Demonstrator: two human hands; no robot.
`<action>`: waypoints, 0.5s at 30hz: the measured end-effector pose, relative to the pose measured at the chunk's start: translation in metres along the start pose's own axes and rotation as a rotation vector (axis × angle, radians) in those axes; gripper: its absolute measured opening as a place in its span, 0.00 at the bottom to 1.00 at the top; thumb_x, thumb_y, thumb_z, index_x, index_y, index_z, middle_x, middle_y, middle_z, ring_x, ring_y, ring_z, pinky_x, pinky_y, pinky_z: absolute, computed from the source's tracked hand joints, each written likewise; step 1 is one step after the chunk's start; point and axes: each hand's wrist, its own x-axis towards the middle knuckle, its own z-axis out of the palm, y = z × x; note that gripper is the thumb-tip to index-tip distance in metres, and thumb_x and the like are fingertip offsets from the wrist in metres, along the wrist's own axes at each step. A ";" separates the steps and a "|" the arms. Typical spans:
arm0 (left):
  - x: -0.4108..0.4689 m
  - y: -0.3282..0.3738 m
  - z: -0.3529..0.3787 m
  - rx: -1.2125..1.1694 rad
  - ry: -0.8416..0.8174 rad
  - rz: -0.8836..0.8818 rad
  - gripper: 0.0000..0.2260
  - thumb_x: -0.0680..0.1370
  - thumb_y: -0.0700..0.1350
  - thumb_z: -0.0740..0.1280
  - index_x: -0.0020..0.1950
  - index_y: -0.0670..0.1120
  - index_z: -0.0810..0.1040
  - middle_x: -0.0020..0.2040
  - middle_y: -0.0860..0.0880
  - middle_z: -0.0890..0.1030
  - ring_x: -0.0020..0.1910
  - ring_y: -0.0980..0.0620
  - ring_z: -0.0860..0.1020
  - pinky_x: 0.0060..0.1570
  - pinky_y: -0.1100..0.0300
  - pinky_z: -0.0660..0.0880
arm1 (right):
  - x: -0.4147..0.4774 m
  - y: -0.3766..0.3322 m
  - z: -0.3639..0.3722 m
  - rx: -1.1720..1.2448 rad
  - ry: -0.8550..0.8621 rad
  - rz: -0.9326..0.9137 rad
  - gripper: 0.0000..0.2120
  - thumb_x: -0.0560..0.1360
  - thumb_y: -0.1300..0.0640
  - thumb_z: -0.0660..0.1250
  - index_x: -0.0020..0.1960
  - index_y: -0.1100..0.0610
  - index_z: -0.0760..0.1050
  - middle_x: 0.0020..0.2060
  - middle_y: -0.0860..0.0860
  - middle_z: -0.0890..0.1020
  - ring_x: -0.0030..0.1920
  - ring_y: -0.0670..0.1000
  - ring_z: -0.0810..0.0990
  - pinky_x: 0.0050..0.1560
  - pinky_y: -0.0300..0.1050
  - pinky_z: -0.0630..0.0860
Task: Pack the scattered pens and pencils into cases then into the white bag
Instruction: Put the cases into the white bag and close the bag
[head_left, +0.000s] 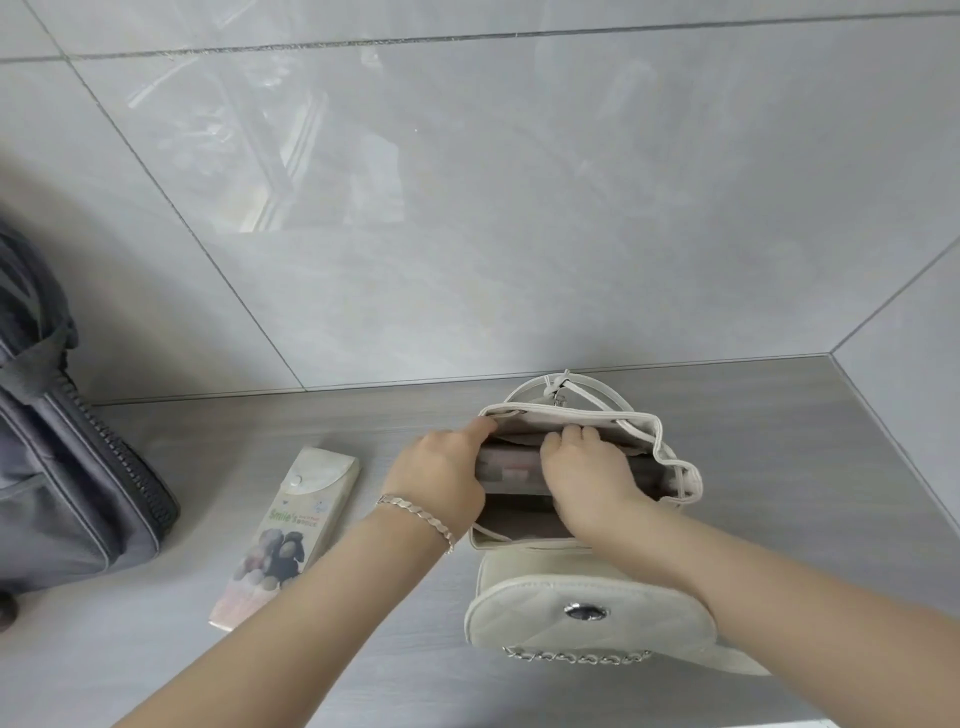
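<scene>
The white quilted bag (524, 592) stands with its mouth wide, its flap hanging toward me, on the grey counter. A pinkish-grey pencil case (511, 467) lies across the inside of the mouth, mostly hidden by my hands. My left hand (441, 470) grips the left edge of the bag's mouth, one finger up on the rim. My right hand (584, 470) reaches into the mouth with its fingers curled over the case's far edge. A second flat pencil case (291, 525), printed with "Smile's" and a cartoon picture, lies shut on the counter left of the bag.
A large grey zippered bag (62, 467) sits at the far left of the counter. A glossy grey tiled wall (467, 208) rises right behind the white bag and turns a corner at the right. The white bag's strap loops behind it against the wall.
</scene>
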 end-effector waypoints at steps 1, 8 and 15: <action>0.000 0.000 0.002 0.018 0.000 -0.009 0.28 0.73 0.34 0.55 0.70 0.56 0.64 0.56 0.43 0.79 0.55 0.42 0.76 0.47 0.58 0.70 | 0.002 -0.006 0.001 -0.001 0.071 0.011 0.18 0.64 0.62 0.72 0.51 0.64 0.74 0.48 0.62 0.79 0.49 0.60 0.78 0.43 0.48 0.76; -0.001 -0.014 0.016 -0.026 0.125 0.043 0.21 0.76 0.38 0.54 0.66 0.54 0.70 0.50 0.47 0.82 0.49 0.44 0.78 0.40 0.64 0.61 | 0.000 -0.035 0.019 0.061 0.399 -0.392 0.14 0.64 0.58 0.63 0.47 0.56 0.80 0.32 0.50 0.79 0.31 0.51 0.78 0.32 0.41 0.75; -0.004 -0.015 0.023 0.029 0.031 0.028 0.31 0.72 0.31 0.54 0.71 0.56 0.61 0.56 0.50 0.79 0.47 0.46 0.72 0.46 0.61 0.68 | 0.033 -0.030 0.014 0.223 -0.129 -0.231 0.23 0.77 0.48 0.59 0.65 0.63 0.67 0.60 0.60 0.76 0.60 0.60 0.75 0.59 0.49 0.70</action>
